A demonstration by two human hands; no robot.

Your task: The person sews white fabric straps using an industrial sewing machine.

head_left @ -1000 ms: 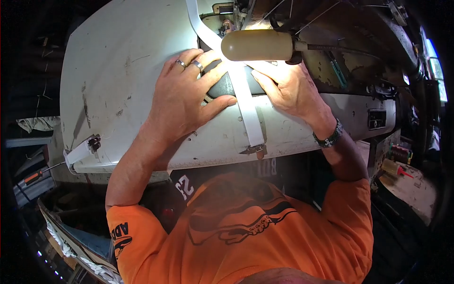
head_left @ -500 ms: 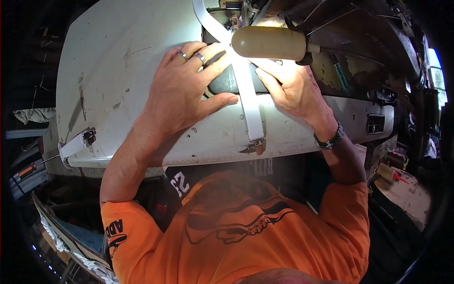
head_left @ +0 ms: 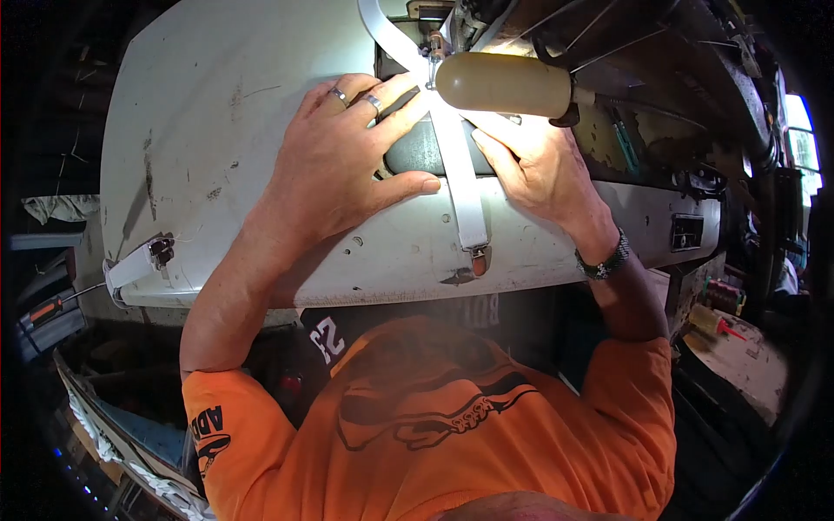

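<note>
My left hand (head_left: 347, 148), with two rings, lies with its fingers spread on the sewing machine's pale bed and over a dark plate (head_left: 413, 152) near the needle area. Across that plate runs a white strap (head_left: 462, 174), with a metal clip (head_left: 478, 260) at its near end. To the strap's right, my right hand (head_left: 539, 165) has thumb and fingers close together near the strap; its fingertips are partly hidden behind a tan rounded cylinder (head_left: 504, 84) and washed out by bright light. What they hold, if anything, cannot be made out.
Another white strap end with a clip (head_left: 139, 265) hangs at the pale surface's left edge. An orange-handled screwdriver (head_left: 48, 311) is at the far left. Dark machine parts stand at the upper right, and a red-tipped bottle (head_left: 708, 319) lies at the right.
The view has shifted slightly. The near end of the white strap sits a little higher on the pale surface. Both hands keep nearly the same pose.
</note>
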